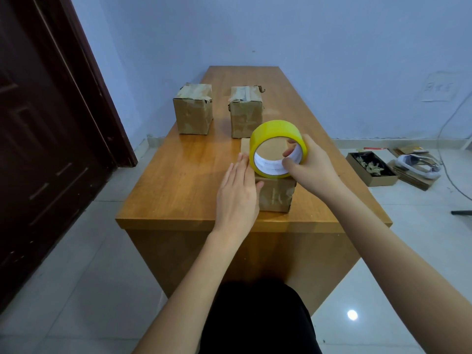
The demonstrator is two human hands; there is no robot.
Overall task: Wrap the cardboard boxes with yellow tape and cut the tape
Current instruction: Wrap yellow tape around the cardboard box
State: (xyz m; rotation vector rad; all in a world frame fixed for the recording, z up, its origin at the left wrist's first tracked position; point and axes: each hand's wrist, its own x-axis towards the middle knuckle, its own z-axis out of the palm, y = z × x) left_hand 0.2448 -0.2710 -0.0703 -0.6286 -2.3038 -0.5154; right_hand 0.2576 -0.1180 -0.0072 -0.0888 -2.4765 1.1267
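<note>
Right hand (313,167) grips upright tape roll (277,146), hole facing camera; left hand (238,192) flat, seemingly on box (277,195).

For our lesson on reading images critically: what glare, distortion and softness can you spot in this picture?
Head view: a bright lamp reflection glares on the floor tiles; the wide lens bows the door and the table edges; a soft sheen lies on the tabletop near the far boxes; the tape roll and both hands look slightly soft.
</note>
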